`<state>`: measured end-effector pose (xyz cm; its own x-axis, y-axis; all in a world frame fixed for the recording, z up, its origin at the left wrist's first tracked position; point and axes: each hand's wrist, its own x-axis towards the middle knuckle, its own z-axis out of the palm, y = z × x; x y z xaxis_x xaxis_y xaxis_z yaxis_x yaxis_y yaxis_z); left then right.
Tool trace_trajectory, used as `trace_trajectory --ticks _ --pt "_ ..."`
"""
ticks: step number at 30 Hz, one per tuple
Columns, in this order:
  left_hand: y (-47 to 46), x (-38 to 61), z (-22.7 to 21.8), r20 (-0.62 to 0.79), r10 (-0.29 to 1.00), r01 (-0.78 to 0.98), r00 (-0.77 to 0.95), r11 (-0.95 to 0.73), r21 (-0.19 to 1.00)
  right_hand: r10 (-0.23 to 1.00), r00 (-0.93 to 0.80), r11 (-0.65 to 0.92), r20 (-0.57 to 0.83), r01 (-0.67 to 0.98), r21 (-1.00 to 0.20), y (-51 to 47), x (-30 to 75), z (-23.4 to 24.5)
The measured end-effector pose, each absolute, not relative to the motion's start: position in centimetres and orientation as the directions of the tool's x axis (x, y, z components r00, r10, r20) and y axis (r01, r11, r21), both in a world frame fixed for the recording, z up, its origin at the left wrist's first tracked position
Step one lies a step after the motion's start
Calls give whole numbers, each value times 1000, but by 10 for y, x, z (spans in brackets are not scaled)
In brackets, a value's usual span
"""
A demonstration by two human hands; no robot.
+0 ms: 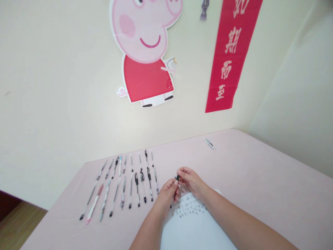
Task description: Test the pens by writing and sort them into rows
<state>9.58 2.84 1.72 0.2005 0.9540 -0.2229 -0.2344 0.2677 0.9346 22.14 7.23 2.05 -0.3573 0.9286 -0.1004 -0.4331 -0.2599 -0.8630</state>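
Observation:
Both my hands meet over the pink table (pixel 260 180), just above a white sheet of paper (pixel 192 225) with handwriting on it. My left hand (pixel 168 194) pinches the barrel of a black pen (pixel 174 194) that points down toward the paper. My right hand (pixel 189 178) pinches the pen's black cap end (pixel 177 177) with its fingertips. To the left of my hands lie several pens (pixel 125 184) in rows, roughly parallel.
One more pen (pixel 209 143) lies alone near the far edge of the table. A cartoon pig sticker (pixel 145 52) and a red banner (pixel 230 55) hang on the wall behind. Wooden floor (pixel 18 225) shows at the lower left.

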Motion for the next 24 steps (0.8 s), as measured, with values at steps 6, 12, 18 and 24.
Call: trace_trajectory --ticks 6,12,18,24 --pt "28 96 19 -228 955 -241 189 270 932 927 -351 -290 -131 -450 -845 73 221 21" --pt "27 97 21 -238 953 -224 189 278 934 924 -367 -278 -105 -459 -844 73 221 21" --pt "27 96 21 -228 955 -223 189 268 937 936 -339 -254 -95 -465 -848 75 222 23" --pt "28 96 20 -229 953 -214 200 271 939 932 -338 -283 -135 -440 -852 75 220 25"
